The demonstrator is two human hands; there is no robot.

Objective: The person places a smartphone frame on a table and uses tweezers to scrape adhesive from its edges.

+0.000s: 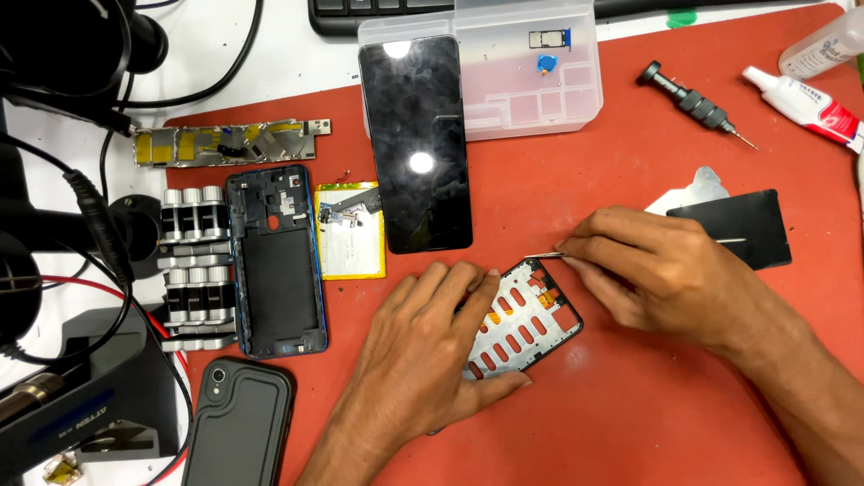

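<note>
Head view: hands on phone frame

Lower part of the phone frame hidden under the left hand, thin tool mostly buried in the right hand, keyboard cut by the top edge, clear bottle cropped at the right edge, cased phone cut off below.
</note>
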